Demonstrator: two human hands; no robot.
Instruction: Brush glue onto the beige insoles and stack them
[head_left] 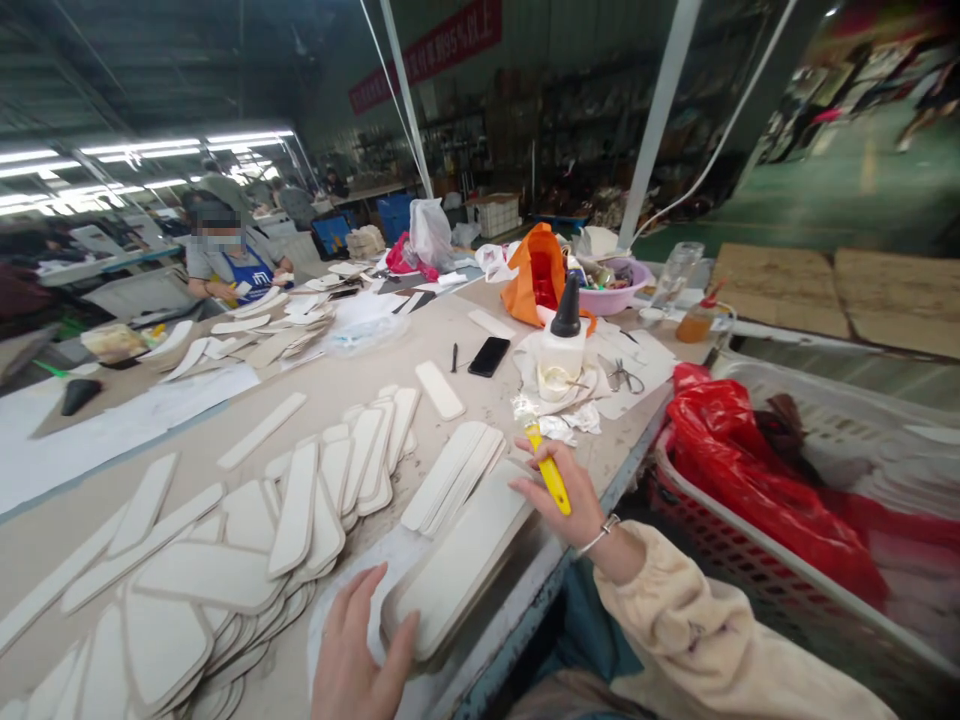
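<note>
Head | white pieces (296,510) across tan table (360,365) | green floor (862,185) | red banner (427,55)

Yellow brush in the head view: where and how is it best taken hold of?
By the middle of the yellow handle, probably from the wearer's near right side, where the right hand has its grip. The handle is long and slim, with its free end slanting back toward the wearer, while the whitish bristle end points away and looks best left untouched.
</note>
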